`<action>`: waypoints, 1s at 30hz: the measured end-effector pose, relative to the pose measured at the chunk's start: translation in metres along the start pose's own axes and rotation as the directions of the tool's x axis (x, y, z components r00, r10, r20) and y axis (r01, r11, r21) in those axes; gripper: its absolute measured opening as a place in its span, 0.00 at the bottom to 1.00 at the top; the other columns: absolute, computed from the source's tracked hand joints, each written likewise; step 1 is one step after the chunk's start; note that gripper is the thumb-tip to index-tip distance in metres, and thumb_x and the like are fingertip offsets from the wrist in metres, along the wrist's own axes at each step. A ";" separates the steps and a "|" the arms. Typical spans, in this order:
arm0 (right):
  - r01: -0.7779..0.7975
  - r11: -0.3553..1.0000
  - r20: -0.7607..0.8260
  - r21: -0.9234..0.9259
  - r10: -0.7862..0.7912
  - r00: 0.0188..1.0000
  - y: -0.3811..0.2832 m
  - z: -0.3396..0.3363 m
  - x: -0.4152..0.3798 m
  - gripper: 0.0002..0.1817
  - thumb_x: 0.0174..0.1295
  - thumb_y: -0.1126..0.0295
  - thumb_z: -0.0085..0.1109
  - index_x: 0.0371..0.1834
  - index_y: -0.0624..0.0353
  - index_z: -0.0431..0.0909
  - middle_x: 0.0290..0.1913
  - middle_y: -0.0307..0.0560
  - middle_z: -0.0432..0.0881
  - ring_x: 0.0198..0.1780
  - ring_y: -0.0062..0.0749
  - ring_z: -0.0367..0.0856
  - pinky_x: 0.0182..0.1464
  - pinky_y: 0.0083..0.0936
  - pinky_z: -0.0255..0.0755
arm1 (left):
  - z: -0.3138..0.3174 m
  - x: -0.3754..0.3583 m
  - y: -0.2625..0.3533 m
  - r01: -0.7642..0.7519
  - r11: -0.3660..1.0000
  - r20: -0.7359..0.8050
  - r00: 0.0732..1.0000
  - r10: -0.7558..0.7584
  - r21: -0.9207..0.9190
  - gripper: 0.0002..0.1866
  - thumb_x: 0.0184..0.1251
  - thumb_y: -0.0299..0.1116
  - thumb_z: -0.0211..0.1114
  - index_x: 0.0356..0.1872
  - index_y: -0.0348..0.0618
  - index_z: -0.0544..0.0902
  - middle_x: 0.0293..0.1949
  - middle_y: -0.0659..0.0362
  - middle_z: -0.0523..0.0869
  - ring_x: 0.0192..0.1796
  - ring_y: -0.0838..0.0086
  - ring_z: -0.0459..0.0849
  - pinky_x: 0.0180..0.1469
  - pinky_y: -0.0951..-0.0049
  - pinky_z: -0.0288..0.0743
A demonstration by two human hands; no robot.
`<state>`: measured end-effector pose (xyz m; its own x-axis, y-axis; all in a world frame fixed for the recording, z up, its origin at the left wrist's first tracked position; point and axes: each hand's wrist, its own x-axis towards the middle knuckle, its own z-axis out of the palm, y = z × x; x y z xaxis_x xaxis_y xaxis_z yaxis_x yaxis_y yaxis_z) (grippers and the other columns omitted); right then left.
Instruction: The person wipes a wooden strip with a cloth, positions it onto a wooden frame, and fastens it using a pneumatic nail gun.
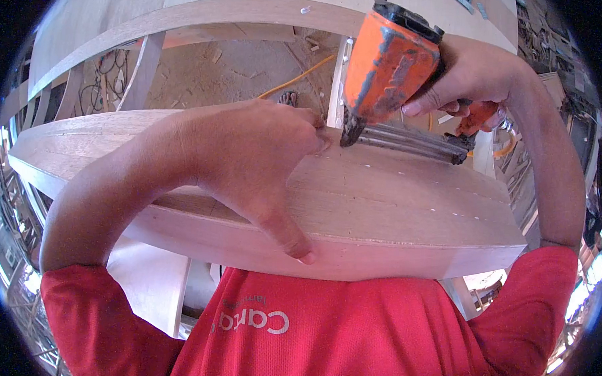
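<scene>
A long, curved, pale wooden piece [407, 197] lies across in front of my body, its near side close to my red shirt. My left hand [253, 160] grips it from above, with the thumb over the near edge and the fingers curled towards the far edge, partly hidden. My right hand [469, 76] is closed around the handle of an orange nail gun [393, 62] with worn dark patches. The gun's dark nose points down at the wood's top face, just right of my left fingertips. Its metal magazine [412, 144] extends to the right.
Beyond the piece stands a larger curved wooden frame [242, 18] with upright ribs [138, 74]. A yellow hose [297, 77] runs over the debris-strewn floor [211, 75]. Below left is a pale board [152, 279]. Clutter lines both sides of the view.
</scene>
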<state>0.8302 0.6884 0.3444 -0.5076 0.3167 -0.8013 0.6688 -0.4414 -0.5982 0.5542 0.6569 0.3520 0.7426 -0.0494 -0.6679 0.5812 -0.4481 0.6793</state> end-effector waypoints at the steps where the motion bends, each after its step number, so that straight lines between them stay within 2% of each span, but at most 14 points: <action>1: -0.015 1.000 0.015 -0.006 0.015 1.000 0.000 -0.001 0.001 0.24 0.53 0.61 0.83 0.51 0.60 0.87 0.25 0.33 0.80 0.20 0.15 0.70 0.22 0.19 0.62 | 0.001 0.000 -0.001 -0.006 1.000 -0.011 1.000 0.005 -0.006 0.59 0.33 0.62 0.85 0.61 0.21 0.77 0.62 0.33 0.80 0.63 0.42 0.82 0.71 0.55 0.75; 9: -0.020 1.000 -0.005 -0.003 0.020 1.000 -0.003 0.003 0.001 0.23 0.53 0.63 0.83 0.51 0.59 0.87 0.23 0.32 0.78 0.19 0.15 0.69 0.21 0.19 0.61 | -0.001 0.001 0.000 0.007 0.999 0.030 1.000 -0.005 -0.051 0.58 0.34 0.63 0.84 0.61 0.22 0.77 0.61 0.33 0.80 0.63 0.41 0.82 0.70 0.54 0.76; 12: -0.013 1.000 -0.003 -0.013 0.013 1.000 0.000 0.000 0.000 0.24 0.53 0.62 0.83 0.51 0.60 0.87 0.23 0.31 0.77 0.19 0.15 0.69 0.21 0.20 0.61 | -0.001 0.002 -0.001 -0.039 0.999 -0.020 0.999 0.040 0.014 0.58 0.34 0.64 0.84 0.60 0.22 0.78 0.60 0.33 0.81 0.62 0.41 0.82 0.70 0.55 0.76; 14: -0.015 1.000 -0.009 -0.027 0.015 1.000 0.006 -0.001 -0.003 0.26 0.53 0.62 0.83 0.52 0.61 0.86 0.23 0.31 0.77 0.20 0.15 0.69 0.21 0.19 0.61 | -0.002 -0.001 0.002 -0.037 0.999 -0.013 0.999 0.037 -0.005 0.60 0.34 0.67 0.84 0.61 0.22 0.78 0.61 0.32 0.80 0.64 0.41 0.81 0.72 0.55 0.74; 17: 0.097 0.985 -0.207 -0.141 -0.125 0.970 0.018 0.000 -0.034 0.28 0.53 0.59 0.83 0.55 0.60 0.85 0.23 0.31 0.76 0.20 0.15 0.69 0.21 0.20 0.61 | -0.002 -0.006 0.005 -0.004 1.000 -0.013 1.000 0.004 0.002 0.62 0.34 0.70 0.83 0.61 0.21 0.77 0.65 0.32 0.77 0.68 0.41 0.78 0.74 0.55 0.71; 19: -0.060 0.958 -0.559 -0.281 -0.112 0.821 0.018 0.003 -0.079 0.37 0.50 0.68 0.85 0.66 0.58 0.79 0.55 0.44 0.88 0.58 0.28 0.83 0.63 0.29 0.77 | -0.008 -0.003 0.007 -0.050 0.996 0.034 0.998 0.047 0.072 0.64 0.35 0.71 0.83 0.63 0.20 0.76 0.68 0.32 0.74 0.71 0.42 0.75 0.76 0.55 0.68; 20: -0.081 0.941 -0.633 -0.328 -0.155 0.759 0.039 -0.001 -0.101 0.40 0.51 0.62 0.85 0.68 0.58 0.78 0.55 0.45 0.88 0.57 0.28 0.84 0.62 0.28 0.77 | -0.010 0.000 0.009 -0.070 0.992 0.087 0.994 0.061 0.103 0.66 0.36 0.72 0.82 0.65 0.19 0.74 0.72 0.31 0.72 0.74 0.42 0.73 0.78 0.55 0.65; 21: -0.118 0.946 -0.670 -0.301 -0.122 0.732 0.036 0.007 -0.123 0.40 0.51 0.62 0.85 0.68 0.58 0.78 0.55 0.45 0.88 0.57 0.28 0.84 0.62 0.28 0.77 | -0.011 -0.001 0.010 -0.112 0.984 0.103 0.990 0.099 0.138 0.66 0.36 0.72 0.82 0.65 0.19 0.74 0.72 0.31 0.72 0.74 0.42 0.73 0.78 0.55 0.65; 22: -0.082 0.971 -0.688 -0.226 -0.100 0.719 0.026 0.013 -0.149 0.33 0.54 0.64 0.83 0.64 0.58 0.81 0.54 0.43 0.88 0.55 0.27 0.84 0.62 0.29 0.77 | -0.011 -0.003 0.011 -0.086 0.986 0.077 0.994 0.075 0.146 0.66 0.37 0.72 0.81 0.69 0.22 0.73 0.74 0.32 0.69 0.76 0.42 0.70 0.80 0.54 0.62; 24: -0.139 0.962 -0.796 -0.236 -0.109 0.595 0.038 0.021 -0.190 0.31 0.55 0.62 0.82 0.61 0.58 0.81 0.48 0.40 0.85 0.49 0.25 0.81 0.55 0.27 0.74 | -0.015 -0.007 0.008 -0.074 0.981 0.049 0.997 0.066 0.178 0.67 0.39 0.73 0.81 0.72 0.24 0.71 0.77 0.32 0.66 0.79 0.43 0.67 0.82 0.54 0.59; 26: -0.225 0.950 -0.887 -0.217 -0.096 0.452 0.058 0.027 -0.229 0.29 0.55 0.60 0.82 0.58 0.58 0.82 0.42 0.37 0.82 0.42 0.22 0.78 0.48 0.25 0.71 | -0.019 -0.005 0.011 -0.047 0.999 -0.086 0.995 0.049 0.024 0.68 0.43 0.76 0.77 0.78 0.33 0.67 0.80 0.36 0.63 0.82 0.47 0.63 0.84 0.53 0.53; 27: -0.268 0.943 -0.922 -0.196 -0.084 0.378 0.068 0.032 -0.249 0.28 0.55 0.58 0.81 0.57 0.57 0.82 0.39 0.36 0.81 0.39 0.21 0.76 0.44 0.24 0.69 | -0.022 -0.007 0.017 -0.062 0.997 -0.085 0.994 0.066 0.044 0.68 0.43 0.76 0.77 0.78 0.33 0.67 0.80 0.36 0.63 0.82 0.47 0.63 0.84 0.53 0.53; 29: -0.338 0.931 -0.968 -0.140 -0.057 0.243 0.101 0.035 -0.285 0.27 0.55 0.56 0.81 0.54 0.57 0.83 0.33 0.33 0.78 0.33 0.18 0.73 0.37 0.23 0.66 | -0.037 -0.002 0.039 -0.054 0.999 -0.261 0.964 0.053 0.002 0.58 0.57 0.73 0.72 0.79 0.39 0.68 0.80 0.42 0.66 0.83 0.51 0.60 0.84 0.53 0.52; 30: -0.366 0.924 -0.982 -0.108 -0.042 0.184 0.118 0.037 -0.301 0.26 0.55 0.55 0.81 0.52 0.57 0.83 0.30 0.31 0.76 0.30 0.17 0.72 0.34 0.22 0.64 | -0.042 0.004 0.051 -0.060 0.998 -0.267 0.962 0.062 0.016 0.58 0.57 0.73 0.72 0.79 0.39 0.68 0.80 0.42 0.66 0.83 0.51 0.60 0.84 0.53 0.52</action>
<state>1.0417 0.5098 0.5155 0.4116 0.9014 -0.1347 0.8629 -0.4330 -0.2606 0.6008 0.6710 0.3964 0.8390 0.1631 -0.5192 0.5304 -0.4585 0.7130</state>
